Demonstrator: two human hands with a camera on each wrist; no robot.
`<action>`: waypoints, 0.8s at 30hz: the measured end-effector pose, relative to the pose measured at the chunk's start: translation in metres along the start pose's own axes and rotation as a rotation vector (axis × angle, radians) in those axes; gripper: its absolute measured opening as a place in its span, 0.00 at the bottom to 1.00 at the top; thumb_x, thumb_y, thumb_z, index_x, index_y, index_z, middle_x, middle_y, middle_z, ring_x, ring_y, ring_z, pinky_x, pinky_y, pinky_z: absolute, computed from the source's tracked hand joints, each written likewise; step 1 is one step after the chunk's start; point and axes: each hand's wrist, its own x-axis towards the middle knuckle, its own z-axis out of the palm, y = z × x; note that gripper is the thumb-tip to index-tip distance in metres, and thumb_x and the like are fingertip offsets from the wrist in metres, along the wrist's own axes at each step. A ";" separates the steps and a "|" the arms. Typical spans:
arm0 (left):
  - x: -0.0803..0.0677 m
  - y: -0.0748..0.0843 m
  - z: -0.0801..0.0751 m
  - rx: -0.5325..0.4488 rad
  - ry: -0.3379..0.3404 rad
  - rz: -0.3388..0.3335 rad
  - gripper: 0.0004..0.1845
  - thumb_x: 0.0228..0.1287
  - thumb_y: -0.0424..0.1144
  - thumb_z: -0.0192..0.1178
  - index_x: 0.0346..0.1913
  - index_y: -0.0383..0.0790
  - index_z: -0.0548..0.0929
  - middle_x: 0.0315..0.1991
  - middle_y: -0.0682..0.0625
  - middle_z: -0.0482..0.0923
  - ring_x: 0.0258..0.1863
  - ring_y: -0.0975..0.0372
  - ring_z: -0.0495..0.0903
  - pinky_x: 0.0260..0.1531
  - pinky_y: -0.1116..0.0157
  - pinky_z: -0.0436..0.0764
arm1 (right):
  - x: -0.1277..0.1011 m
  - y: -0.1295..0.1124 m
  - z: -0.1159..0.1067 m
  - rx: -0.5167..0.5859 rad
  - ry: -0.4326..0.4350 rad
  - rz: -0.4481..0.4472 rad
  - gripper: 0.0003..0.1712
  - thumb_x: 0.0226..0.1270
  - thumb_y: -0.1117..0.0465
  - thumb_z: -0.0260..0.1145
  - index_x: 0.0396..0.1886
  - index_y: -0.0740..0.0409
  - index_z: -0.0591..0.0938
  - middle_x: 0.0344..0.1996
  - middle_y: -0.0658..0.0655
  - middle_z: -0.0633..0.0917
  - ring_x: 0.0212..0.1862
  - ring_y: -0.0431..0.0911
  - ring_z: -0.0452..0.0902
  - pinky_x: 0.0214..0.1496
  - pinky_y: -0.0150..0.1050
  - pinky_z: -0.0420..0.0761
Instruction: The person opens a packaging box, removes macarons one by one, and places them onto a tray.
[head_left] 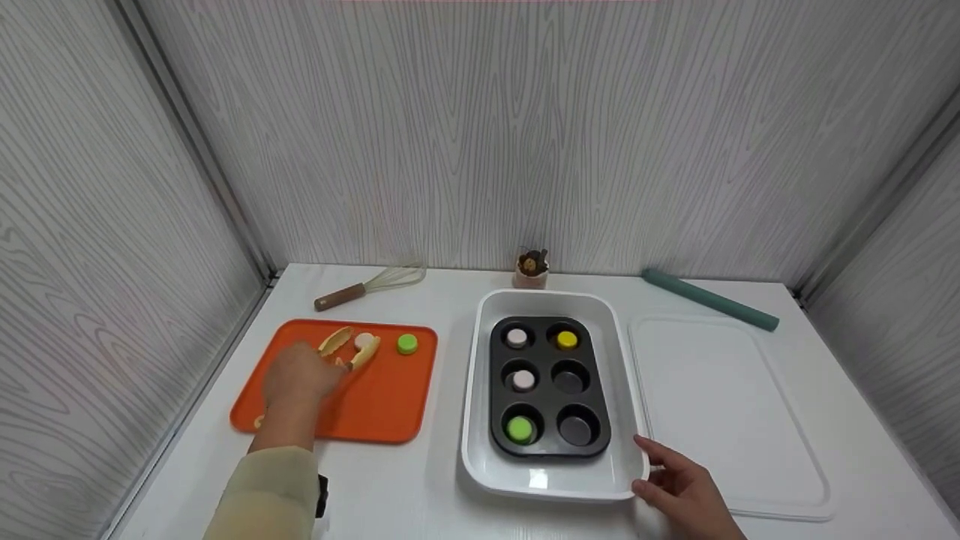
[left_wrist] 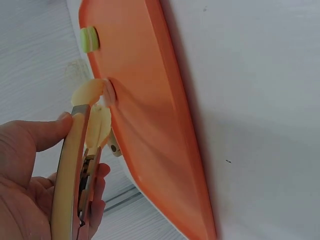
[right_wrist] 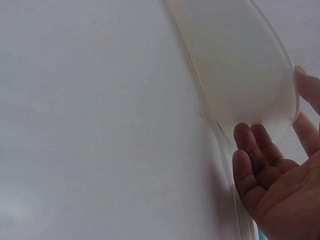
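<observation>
White desk: nearer left hand grips cream-yellow tongs, parted tips pointing forward-right beside a round pale-pink macaron on the orange rectangular tray; right hand holds a white plastic tub by its corner.

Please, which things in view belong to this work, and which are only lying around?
Apparently in the work:
tongs, in the left hand
macaron-like pieces, on the orange tray and in the muffin pan
white bin around the pan, right hand holding its corner

Probably only lying around:
whisk
green roller
small pot
white panel
</observation>
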 end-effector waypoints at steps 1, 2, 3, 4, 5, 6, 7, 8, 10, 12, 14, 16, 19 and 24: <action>-0.001 0.000 -0.001 0.000 -0.002 -0.003 0.24 0.66 0.52 0.71 0.45 0.31 0.79 0.35 0.41 0.78 0.35 0.49 0.77 0.30 0.56 0.76 | 0.000 0.000 0.000 -0.002 0.001 -0.004 0.37 0.68 0.70 0.74 0.74 0.74 0.70 0.48 0.68 0.81 0.36 0.44 0.84 0.38 0.34 0.84; -0.001 0.000 -0.002 -0.006 -0.004 -0.011 0.25 0.66 0.53 0.71 0.45 0.31 0.79 0.35 0.41 0.78 0.36 0.49 0.77 0.30 0.57 0.76 | 0.000 0.000 0.000 -0.002 0.001 -0.007 0.37 0.68 0.70 0.74 0.74 0.74 0.71 0.48 0.68 0.82 0.36 0.44 0.84 0.38 0.34 0.84; -0.002 0.000 -0.003 -0.008 -0.003 -0.015 0.26 0.66 0.53 0.71 0.45 0.31 0.79 0.36 0.41 0.77 0.36 0.49 0.77 0.31 0.57 0.76 | 0.000 0.001 0.000 -0.001 0.002 -0.011 0.37 0.68 0.71 0.74 0.74 0.74 0.71 0.48 0.68 0.82 0.35 0.44 0.84 0.38 0.34 0.84; -0.003 0.000 -0.005 -0.015 -0.001 -0.017 0.26 0.65 0.54 0.71 0.45 0.31 0.79 0.36 0.41 0.78 0.36 0.48 0.77 0.31 0.56 0.76 | 0.000 0.001 0.000 0.000 0.002 -0.015 0.37 0.68 0.71 0.74 0.74 0.74 0.71 0.48 0.68 0.82 0.35 0.44 0.84 0.38 0.34 0.84; -0.004 -0.001 -0.007 -0.022 0.009 -0.014 0.27 0.65 0.54 0.71 0.46 0.31 0.80 0.37 0.40 0.79 0.36 0.48 0.78 0.31 0.56 0.77 | 0.000 0.001 0.000 0.002 0.002 -0.022 0.37 0.68 0.71 0.73 0.74 0.75 0.71 0.48 0.67 0.82 0.35 0.44 0.84 0.37 0.34 0.84; -0.005 0.000 -0.010 -0.032 0.020 -0.009 0.27 0.65 0.54 0.70 0.46 0.30 0.80 0.37 0.39 0.79 0.36 0.48 0.78 0.31 0.55 0.77 | 0.000 0.001 0.000 0.002 0.001 -0.029 0.37 0.68 0.71 0.73 0.74 0.75 0.71 0.48 0.67 0.82 0.35 0.44 0.84 0.37 0.34 0.84; -0.006 0.000 -0.012 -0.040 0.030 0.002 0.28 0.66 0.54 0.70 0.49 0.30 0.81 0.39 0.39 0.80 0.36 0.47 0.78 0.31 0.55 0.77 | 0.000 0.002 0.000 0.003 0.001 -0.036 0.37 0.68 0.71 0.73 0.74 0.75 0.71 0.48 0.67 0.82 0.35 0.43 0.84 0.37 0.34 0.84; -0.007 0.002 -0.015 -0.047 0.038 0.013 0.29 0.66 0.54 0.70 0.52 0.29 0.81 0.39 0.38 0.81 0.36 0.47 0.79 0.31 0.55 0.78 | 0.000 0.002 0.000 0.005 0.001 -0.042 0.36 0.68 0.71 0.73 0.73 0.75 0.71 0.48 0.67 0.82 0.35 0.43 0.84 0.37 0.34 0.84; -0.010 0.007 -0.021 -0.058 0.060 0.045 0.30 0.67 0.54 0.69 0.54 0.28 0.82 0.39 0.38 0.82 0.36 0.47 0.79 0.30 0.54 0.78 | 0.000 0.002 -0.001 0.010 -0.001 -0.050 0.36 0.68 0.71 0.73 0.74 0.75 0.71 0.48 0.67 0.82 0.36 0.43 0.84 0.37 0.34 0.84; -0.012 0.015 -0.026 -0.059 0.079 0.080 0.31 0.67 0.54 0.68 0.56 0.27 0.81 0.41 0.36 0.83 0.38 0.45 0.81 0.33 0.51 0.80 | 0.000 0.001 -0.001 0.011 -0.001 -0.052 0.37 0.68 0.71 0.73 0.74 0.76 0.70 0.48 0.68 0.83 0.35 0.43 0.84 0.37 0.34 0.84; -0.016 0.027 -0.030 -0.047 0.097 0.114 0.33 0.67 0.54 0.68 0.58 0.26 0.79 0.45 0.34 0.83 0.43 0.43 0.82 0.37 0.48 0.81 | 0.000 0.001 -0.001 0.006 -0.001 -0.050 0.37 0.68 0.71 0.73 0.74 0.76 0.70 0.48 0.68 0.82 0.35 0.43 0.84 0.37 0.34 0.84; -0.020 0.040 -0.031 -0.054 0.120 0.167 0.35 0.66 0.54 0.69 0.64 0.29 0.77 0.52 0.33 0.83 0.48 0.41 0.82 0.43 0.45 0.81 | -0.001 0.001 -0.002 -0.004 0.002 -0.045 0.37 0.68 0.71 0.73 0.73 0.76 0.70 0.48 0.67 0.82 0.35 0.43 0.84 0.37 0.34 0.84; -0.029 0.065 -0.029 -0.059 0.141 0.246 0.39 0.66 0.53 0.70 0.74 0.35 0.74 0.59 0.34 0.82 0.52 0.42 0.82 0.48 0.44 0.81 | -0.002 0.002 -0.002 -0.017 0.006 -0.042 0.36 0.68 0.71 0.73 0.73 0.75 0.71 0.47 0.66 0.81 0.35 0.43 0.84 0.37 0.34 0.84; -0.041 0.109 -0.019 -0.013 0.143 0.344 0.29 0.67 0.51 0.70 0.61 0.32 0.80 0.48 0.39 0.85 0.44 0.47 0.84 0.43 0.47 0.83 | -0.001 0.003 -0.001 -0.012 0.009 -0.052 0.36 0.68 0.71 0.73 0.73 0.75 0.71 0.47 0.67 0.82 0.35 0.43 0.84 0.37 0.34 0.84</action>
